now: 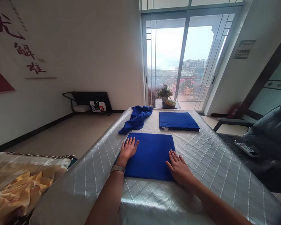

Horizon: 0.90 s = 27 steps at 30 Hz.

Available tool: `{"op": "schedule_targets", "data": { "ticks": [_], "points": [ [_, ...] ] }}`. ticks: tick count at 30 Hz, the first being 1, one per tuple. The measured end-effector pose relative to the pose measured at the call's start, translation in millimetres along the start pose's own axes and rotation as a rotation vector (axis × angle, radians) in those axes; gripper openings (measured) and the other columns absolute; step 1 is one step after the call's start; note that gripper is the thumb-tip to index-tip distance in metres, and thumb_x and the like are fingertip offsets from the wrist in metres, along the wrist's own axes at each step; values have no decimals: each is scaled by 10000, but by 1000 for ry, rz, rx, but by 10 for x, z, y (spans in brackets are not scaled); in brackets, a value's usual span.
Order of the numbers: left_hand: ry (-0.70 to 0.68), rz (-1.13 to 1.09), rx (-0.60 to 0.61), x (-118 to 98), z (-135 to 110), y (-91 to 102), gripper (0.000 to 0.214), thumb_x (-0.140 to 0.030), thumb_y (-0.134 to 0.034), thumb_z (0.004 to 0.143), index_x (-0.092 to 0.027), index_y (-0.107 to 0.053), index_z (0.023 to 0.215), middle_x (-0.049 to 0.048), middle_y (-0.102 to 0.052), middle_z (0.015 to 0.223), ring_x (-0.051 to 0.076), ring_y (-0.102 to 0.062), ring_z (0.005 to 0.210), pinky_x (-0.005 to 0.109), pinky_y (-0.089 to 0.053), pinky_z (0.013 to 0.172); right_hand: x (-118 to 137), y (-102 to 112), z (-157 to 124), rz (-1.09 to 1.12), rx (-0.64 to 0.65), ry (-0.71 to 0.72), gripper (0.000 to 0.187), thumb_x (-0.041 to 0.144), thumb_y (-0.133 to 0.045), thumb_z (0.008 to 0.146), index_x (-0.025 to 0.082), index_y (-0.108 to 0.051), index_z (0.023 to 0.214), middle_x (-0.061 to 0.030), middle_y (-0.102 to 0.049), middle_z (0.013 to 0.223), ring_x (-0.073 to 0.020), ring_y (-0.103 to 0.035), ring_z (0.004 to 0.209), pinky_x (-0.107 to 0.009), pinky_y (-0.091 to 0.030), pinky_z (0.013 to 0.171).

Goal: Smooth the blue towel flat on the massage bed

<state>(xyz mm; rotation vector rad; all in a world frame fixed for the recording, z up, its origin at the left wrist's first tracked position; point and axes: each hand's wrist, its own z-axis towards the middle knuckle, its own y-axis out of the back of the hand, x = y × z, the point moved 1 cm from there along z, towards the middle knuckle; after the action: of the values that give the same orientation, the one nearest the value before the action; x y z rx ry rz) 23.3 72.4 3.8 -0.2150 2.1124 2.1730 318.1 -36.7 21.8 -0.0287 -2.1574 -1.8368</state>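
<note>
A flat blue folded cloth [151, 157] lies on the silver quilted cover of the table [215, 165] in front of me. My left hand [128, 148] rests open on its left side, fingers pointing away from me. On the right edge my right hand [179, 167] lies flat, its fingers stretched out and partly on the cover. Beyond, to the right, sits a neat blue stack [178, 121] with a small white tag at its near edge. A crumpled blue cloth [138, 118] lies at the far left of the table.
A dark armchair [267, 140] with a power strip [247, 148] on it stands at the right. Behind the table are a potted plant [165, 92] and a glass sliding door [168, 53]. Yellow fabric [23, 193] lies at the lower left.
</note>
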Motion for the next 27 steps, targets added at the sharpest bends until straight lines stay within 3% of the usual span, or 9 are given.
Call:
{"op": "schedule_targets", "data": {
  "ticks": [5,9,14,19,23,27],
  "points": [
    [149,1,-122,160,11,-24,691,-571,-160,1009,-184,-322,1559,140,-288,1618,300,-272,1496,560,-211,1203,-16,4,14,7,-17,0,727,555,-100,1015,118,-155,1593,-49,-105,1655,-169,-64,1528,-409,-59,1247],
    [140,-13,-184,161,3,-2,765,-608,-141,999,-111,-331,1549,189,-303,1605,306,-284,1491,521,-196,1215,-16,20,11,14,-15,-5,726,552,-93,1014,118,-178,1591,-40,-136,1653,-159,-87,1526,-391,-70,1246],
    [1,-16,-319,-3,1,113,742,-577,-121,1013,-109,-359,1538,178,-338,1596,299,-276,1496,517,-213,1214,-19,105,38,18,-1,-9,693,522,-109,1022,135,-238,1583,-33,-177,1646,-168,-131,1522,-395,-98,1238],
    [-199,-50,-338,-266,-39,122,699,-529,-170,1029,-79,-427,1499,172,-390,1572,282,-313,1482,456,-233,1225,32,391,245,50,-7,-38,656,504,-161,1027,150,-442,1502,-80,-420,1558,-213,-356,1450,-393,-222,1200],
    [-298,-82,-293,-426,-91,85,637,-493,-229,1039,-87,-493,1452,171,-476,1516,265,-398,1440,444,-272,1215,96,443,522,28,-70,-70,643,462,-179,1034,107,-365,1537,-99,-292,1617,-232,-251,1495,-400,-192,1208],
    [-404,-125,-293,-544,-158,122,570,-476,-302,1038,-115,-547,1405,155,-527,1478,252,-450,1407,435,-318,1200,63,216,723,-16,-129,-132,674,468,-189,1033,72,-236,1577,-107,-176,1650,-219,-118,1527,-411,-100,1228]
  ]
}}
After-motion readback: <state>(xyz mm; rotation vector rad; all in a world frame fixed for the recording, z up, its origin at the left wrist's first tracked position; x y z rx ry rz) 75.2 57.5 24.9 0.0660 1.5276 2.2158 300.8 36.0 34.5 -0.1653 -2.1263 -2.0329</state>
